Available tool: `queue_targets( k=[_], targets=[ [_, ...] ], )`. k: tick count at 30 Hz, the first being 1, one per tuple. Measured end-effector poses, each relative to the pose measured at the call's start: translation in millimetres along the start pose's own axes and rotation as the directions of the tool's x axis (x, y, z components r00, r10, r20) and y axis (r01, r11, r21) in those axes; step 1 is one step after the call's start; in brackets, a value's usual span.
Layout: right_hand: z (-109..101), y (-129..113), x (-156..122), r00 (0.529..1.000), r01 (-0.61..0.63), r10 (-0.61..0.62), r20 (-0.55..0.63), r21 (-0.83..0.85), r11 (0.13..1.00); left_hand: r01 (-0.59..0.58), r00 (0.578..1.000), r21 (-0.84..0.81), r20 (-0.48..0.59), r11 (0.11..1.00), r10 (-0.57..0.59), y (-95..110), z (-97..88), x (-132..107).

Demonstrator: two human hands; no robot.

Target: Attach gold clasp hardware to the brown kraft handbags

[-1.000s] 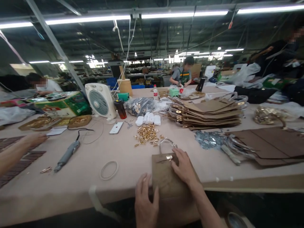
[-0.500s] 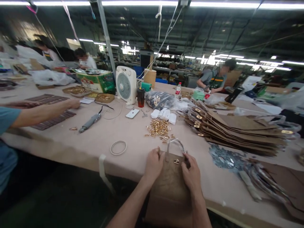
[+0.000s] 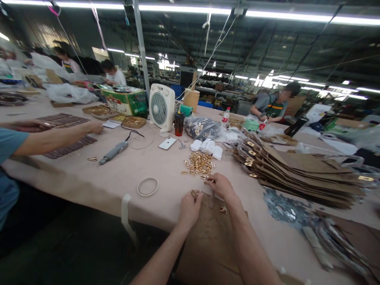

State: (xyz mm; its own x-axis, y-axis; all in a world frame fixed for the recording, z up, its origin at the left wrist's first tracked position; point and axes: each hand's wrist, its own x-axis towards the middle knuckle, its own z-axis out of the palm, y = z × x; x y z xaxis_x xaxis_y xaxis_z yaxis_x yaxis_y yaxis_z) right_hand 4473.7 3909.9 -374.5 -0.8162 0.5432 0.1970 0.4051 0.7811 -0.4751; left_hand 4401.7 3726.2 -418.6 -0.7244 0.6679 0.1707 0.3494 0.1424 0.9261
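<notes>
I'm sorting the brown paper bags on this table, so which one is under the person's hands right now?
The single brown bag lying flat at the near table edge, under the left hand and right hand; the others sit in a stack farther right.

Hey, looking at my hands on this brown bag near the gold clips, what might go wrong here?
1. The right hand reaches over the pile of gold clips; a sweep may scatter them.
2. The brown bag overhangs the table edge, pinned only at its top by the left hand; it may slide off.
3. The small gold fitting lies loose on it and may roll away.

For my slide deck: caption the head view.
Left hand holds a brown paper bag at the table edge while right hand reaches the gold clasps.
</notes>
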Motion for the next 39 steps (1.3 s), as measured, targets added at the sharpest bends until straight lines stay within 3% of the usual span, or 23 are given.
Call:
queue_targets(
  k=[6, 8, 10, 12, 14, 16, 19, 23, 26, 32, 34, 39],
  targets=[
    [17, 5, 5, 0.999, -0.041, 0.041, 0.018, -0.034, 0.999, -0.055, 0.998, 0.017, 0.014, 0.998, 0.055, 3, 0.6, -1],
    [18, 5, 2, 0.999, -0.038, 0.039, -0.032, 0.023, 0.999, -0.041, 0.999, 0.027, 0.006, 0.999, 0.041, 3, 2.2, -1],
    [15, 5, -2, 0.984, -0.047, 0.076, -0.159, 0.18, 0.982, -0.016, 1.0, 0.02, 0.01, 1.0, 0.016, 4, 4.8, 1],
    [9, 4, -8, 0.938, -0.039, 0.177, -0.298, 0.416, 0.909, 0.011, 1.0, -0.014, 0.017, 1.0, -0.011, 4, 8.5, 5],
    [0, 1, -17, 0.879, 0.012, 0.291, -0.377, 0.628, 0.778, 0.041, 0.999, -0.062, 0.007, 0.997, -0.041, 5, 12.9, 12],
    [-9, -3, -31, 0.843, 0.074, 0.363, -0.397, 0.754, 0.653, 0.07, 0.997, -0.097, -0.02, 0.993, -0.072, 6, 17.7, 20],
    [-12, -13, -58, 0.854, 0.047, 0.399, -0.334, 0.813, 0.581, 0.09, 0.994, -0.125, -0.053, 0.988, -0.097, 6, 23.2, 26],
    [-3, -28, -89, 0.854, -0.067, 0.436, -0.284, 0.771, 0.634, 0.051, 0.995, -0.161, -0.078, 0.986, -0.064, 3, 25.3, 21],
    [1, -37, -101, 0.824, -0.076, 0.44, -0.357, 0.7, 0.71, 0.014, 0.996, -0.18, -0.08, 0.984, -0.029, 2, 25.6, 16],
    [-8, -57, -114, 0.788, -0.038, 0.322, -0.525, 0.481, 0.876, 0.021, 0.996, -0.151, -0.087, 0.988, -0.035, 5, 30.7, 15],
    [-5, -60, -117, 0.79, -0.042, 0.318, -0.523, 0.472, 0.88, 0.023, 0.995, -0.13, -0.089, 0.991, -0.035, 5, 32.2, 15],
    [23, -44, -116, 0.812, -0.126, 0.437, -0.386, 0.615, 0.778, 0.005, 0.994, -0.096, -0.11, 0.995, -0.015, 3, 33.4, 15]
  ],
)
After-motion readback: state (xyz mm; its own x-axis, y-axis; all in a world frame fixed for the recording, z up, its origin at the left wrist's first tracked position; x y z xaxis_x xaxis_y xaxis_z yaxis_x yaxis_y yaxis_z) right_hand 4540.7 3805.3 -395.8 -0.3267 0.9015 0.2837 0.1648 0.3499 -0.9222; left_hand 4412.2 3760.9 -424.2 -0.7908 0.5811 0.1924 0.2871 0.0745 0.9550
